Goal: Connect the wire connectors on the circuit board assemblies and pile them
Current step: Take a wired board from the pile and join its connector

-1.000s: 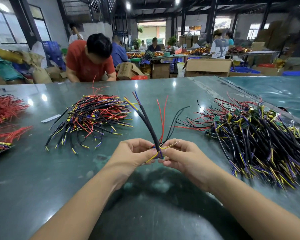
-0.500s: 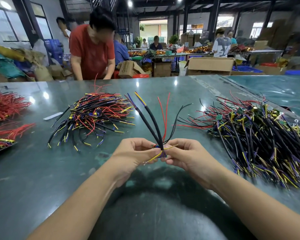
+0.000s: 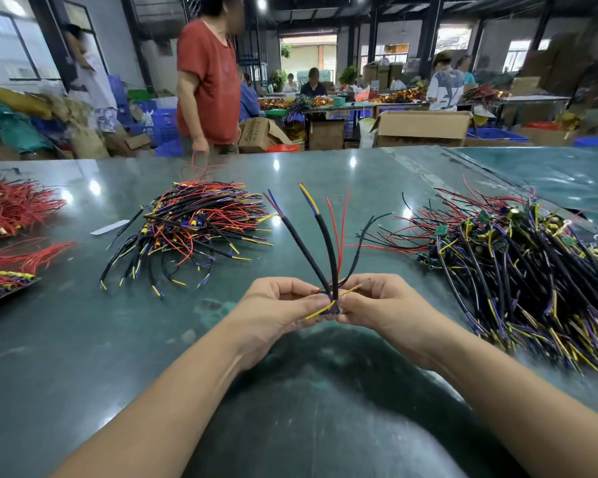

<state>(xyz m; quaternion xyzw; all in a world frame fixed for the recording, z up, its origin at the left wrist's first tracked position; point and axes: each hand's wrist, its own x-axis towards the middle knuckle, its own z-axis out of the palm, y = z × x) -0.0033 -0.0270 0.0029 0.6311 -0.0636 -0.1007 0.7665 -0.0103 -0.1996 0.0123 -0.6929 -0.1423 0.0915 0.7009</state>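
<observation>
Holding: both my hands, left hand (image 3: 279, 310) and right hand (image 3: 382, 307), pinch the black-sleeved wire bundle (image 3: 325, 250) between them.
Advice: I'd align connectors squarely before pushing.

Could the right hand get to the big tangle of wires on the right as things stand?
Probably not yet: the right hand pinches the wire assembly. Nothing stands between it and the pile.

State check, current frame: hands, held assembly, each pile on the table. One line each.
left hand: pinching the held assembly's base
right hand: pinching the same base from the other side
held wire assembly: off the table, wires fanned upward
left wire pile: loose heap on the table, untouched
right wire pile: larger tangled heap with small boards, untouched
red wire bundles: lying at the table's far left edge
</observation>
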